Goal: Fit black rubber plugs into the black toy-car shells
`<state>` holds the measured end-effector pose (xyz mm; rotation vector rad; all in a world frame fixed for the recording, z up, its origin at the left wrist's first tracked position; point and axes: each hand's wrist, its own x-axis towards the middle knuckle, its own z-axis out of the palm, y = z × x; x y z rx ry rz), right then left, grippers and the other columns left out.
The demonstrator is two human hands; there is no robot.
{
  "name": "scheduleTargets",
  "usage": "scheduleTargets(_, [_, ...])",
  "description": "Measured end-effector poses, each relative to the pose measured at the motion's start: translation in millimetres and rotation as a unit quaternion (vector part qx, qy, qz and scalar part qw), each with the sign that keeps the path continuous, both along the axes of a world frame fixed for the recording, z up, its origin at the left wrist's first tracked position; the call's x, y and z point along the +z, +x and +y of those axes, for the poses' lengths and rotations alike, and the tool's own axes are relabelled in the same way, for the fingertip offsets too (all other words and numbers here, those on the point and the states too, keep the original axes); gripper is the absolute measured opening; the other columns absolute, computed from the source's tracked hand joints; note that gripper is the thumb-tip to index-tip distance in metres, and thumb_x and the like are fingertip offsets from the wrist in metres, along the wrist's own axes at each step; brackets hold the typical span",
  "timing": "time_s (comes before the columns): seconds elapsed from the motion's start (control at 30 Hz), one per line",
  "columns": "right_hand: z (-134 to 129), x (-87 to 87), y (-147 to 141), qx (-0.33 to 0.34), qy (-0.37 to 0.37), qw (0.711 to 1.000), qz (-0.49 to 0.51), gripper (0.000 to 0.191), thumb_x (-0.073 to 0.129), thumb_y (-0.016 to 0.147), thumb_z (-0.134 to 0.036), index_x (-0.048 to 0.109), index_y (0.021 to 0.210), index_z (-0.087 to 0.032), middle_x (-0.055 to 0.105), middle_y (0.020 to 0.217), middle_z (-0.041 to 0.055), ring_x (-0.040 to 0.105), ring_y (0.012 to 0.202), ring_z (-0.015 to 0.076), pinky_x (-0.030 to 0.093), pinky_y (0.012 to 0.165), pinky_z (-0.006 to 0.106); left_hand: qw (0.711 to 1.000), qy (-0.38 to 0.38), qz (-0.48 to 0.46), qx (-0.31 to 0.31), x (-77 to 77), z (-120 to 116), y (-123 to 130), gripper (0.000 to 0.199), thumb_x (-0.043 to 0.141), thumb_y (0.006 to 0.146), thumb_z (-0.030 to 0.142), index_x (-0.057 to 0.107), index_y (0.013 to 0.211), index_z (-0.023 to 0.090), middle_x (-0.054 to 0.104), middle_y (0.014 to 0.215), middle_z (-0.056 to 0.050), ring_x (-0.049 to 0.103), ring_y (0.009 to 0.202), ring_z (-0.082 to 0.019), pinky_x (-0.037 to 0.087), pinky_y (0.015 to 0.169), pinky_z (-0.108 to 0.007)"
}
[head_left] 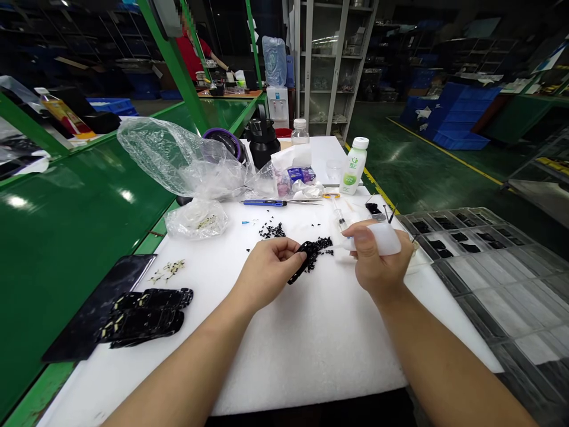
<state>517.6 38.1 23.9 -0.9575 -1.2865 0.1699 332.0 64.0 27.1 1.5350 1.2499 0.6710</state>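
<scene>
Working above a white board (320, 356), with black shells (151, 317) beside your left forearm (195, 356), you held a small black part (296, 274) in your left hand (267, 273), thumb and fingers closed in a pinch. Your right hand (382, 267) was curled around a white squeeze bottle (386, 238), its nozzle (340, 245) directed at the part; contact could not be determined. In this inspector's judgement, the part was light, stiff and glossy enough to slip, best held by its long outer edges; the bottle appeared soft, calling for light finger pressure. The widest room lay between your arms, towards the board's near edge. A divided tray (489, 305) lay beyond the right-hand edge. Loose black bits (316, 256) lay just behind the part and were liable to scatter. Farther off were a blue knife (265, 203) and, to its right, an upright drink bottle (354, 166).
</scene>
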Motion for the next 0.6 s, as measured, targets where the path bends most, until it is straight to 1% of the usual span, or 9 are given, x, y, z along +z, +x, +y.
scheduleTargets(0.07, [3.9, 3.7, 0.7, 0.006, 0.014, 0.992, 0.125, 0.035, 0.059, 0.089, -0.045, 0.069, 0.071, -0.017, 0.064, 0.064, 0.001, 0.052, 0.042, 0.0089, 0.04, 0.035, 0.02, 1.0, 0.001, -0.004, 0.009, -1.5, 1.1, -0.4, 0.022, 0.06, 0.08, 0.041, 0.062, 0.079, 0.019, 0.065, 0.068, -0.001, 0.055, 0.059, -0.015, 0.04, 0.053, -0.026])
scheduleTargets(0.13, [11.3, 7.0, 3.7, 0.042, -0.011, 0.966, 0.257, 0.035, 0.059, 0.088, -0.048, 0.071, 0.082, -0.016, 0.066, 0.069, 0.0027, 0.06, 0.05, 0.0115, 0.044, 0.04, 0.02, 1.0, 0.0, -0.011, 0.015, -2.0, 1.6, -0.4, 0.02, 0.059, 0.081, 0.04, 0.06, 0.079, 0.02, 0.063, 0.067, 0.001, 0.054, 0.059, -0.014, 0.039, 0.053, -0.025])
scheduleTargets(0.2, [21.3, 8.0, 7.8, 0.118, -0.089, 0.929, 0.339, 0.031, 0.066, 0.083, -0.044, 0.07, 0.096, -0.015, 0.071, 0.081, 0.0056, 0.069, 0.07, 0.0171, 0.052, 0.052, 0.022, 1.0, -0.003, -0.006, -0.002, -1.1, 0.3, 0.5, 0.017, 0.059, 0.08, 0.036, 0.057, 0.076, 0.02, 0.057, 0.063, 0.003, 0.051, 0.057, -0.013, 0.036, 0.052, -0.024])
scheduleTargets(0.27, [32.0, 5.6, 11.0, 0.188, -0.174, 0.895, 0.364, 0.036, 0.074, 0.076, -0.037, 0.067, 0.105, -0.017, 0.072, 0.096, 0.0073, 0.069, 0.087, 0.0202, 0.056, 0.065, 0.026, 0.999, -0.006, 0.016, -0.048, 0.6, -3.1, 2.4, 0.015, 0.059, 0.078, 0.031, 0.053, 0.07, 0.02, 0.05, 0.058, 0.005, 0.046, 0.054, -0.012, 0.032, 0.051, -0.024])
scheduleTargets(0.3, [37.0, 3.2, 11.8, 0.201, -0.205, 0.892, 0.35, 0.039, 0.075, 0.074, -0.036, 0.066, 0.109, -0.019, 0.071, 0.104, 0.0071, 0.069, 0.091, 0.0202, 0.056, 0.069, 0.027, 0.997, -0.006, 0.027, -0.075, 1.6, -5.3, 3.6, 0.014, 0.06, 0.076, 0.029, 0.052, 0.069, 0.02, 0.048, 0.057, 0.006, 0.044, 0.053, -0.011, 0.031, 0.05, -0.024])
scheduleTargets(0.33, [41.6, 0.4, 12.0, 0.195, -0.23, 0.903, 0.305, 0.041, 0.073, 0.076, -0.037, 0.065, 0.112, -0.021, 0.069, 0.11, 0.0064, 0.067, 0.095, 0.0198, 0.056, 0.072, 0.028, 0.995, -0.004, 0.036, -0.097, 2.4, -7.5, 4.8, 0.014, 0.06, 0.076, 0.027, 0.051, 0.067, 0.02, 0.046, 0.057, 0.006, 0.042, 0.053, -0.011, 0.03, 0.05, -0.024])
scheduleTargets(0.43, [51.3, -8.2, 9.6, 0.116, -0.271, 0.953, 0.072, 0.037, 0.067, 0.08, -0.038, 0.066, 0.115, -0.025, 0.066, 0.119, 0.0029, 0.063, 0.104, 0.0191, 0.052, 0.085, 0.032, 0.992, 0.002, 0.04, -0.123, 3.9, -11.0, 6.7, 0.013, 0.059, 0.075, 0.025, 0.051, 0.065, 0.02, 0.046, 0.057, 0.006, 0.041, 0.054, -0.011, 0.029, 0.05, -0.024])
scheduleTargets(0.5, [54.3, -12.8, 6.1, 0.073, -0.28, 0.957, -0.038, 0.032, 0.069, 0.079, -0.033, 0.069, 0.11, -0.025, 0.069, 0.112, 0.0019, 0.062, 0.103, 0.02, 0.048, 0.09, 0.034, 0.996, 0.006, 0.026, -0.089, 3.7, -8.4, 5.3, 0.014, 0.06, 0.074, 0.025, 0.052, 0.064, 0.019, 0.047, 0.056, 0.006, 0.042, 0.054, -0.011, 0.029, 0.051, -0.024])
scheduleTargets(0.6, [56.5, -18.4, -0.9, 0.045, -0.288, 0.952, -0.097, 0.027, 0.069, 0.076, -0.022, 0.07, 0.103, -0.023, 0.071, 0.097, 0.0024, 0.064, 0.092, 0.0215, 0.048, 0.086, 0.038, 0.998, 0.019, -0.065, 0.016, 1.9, 1.2, -0.5, 0.016, 0.064, 0.074, 0.029, 0.054, 0.068, 0.018, 0.052, 0.06, 0.005, 0.046, 0.057, -0.011, 0.033, 0.054, -0.024])
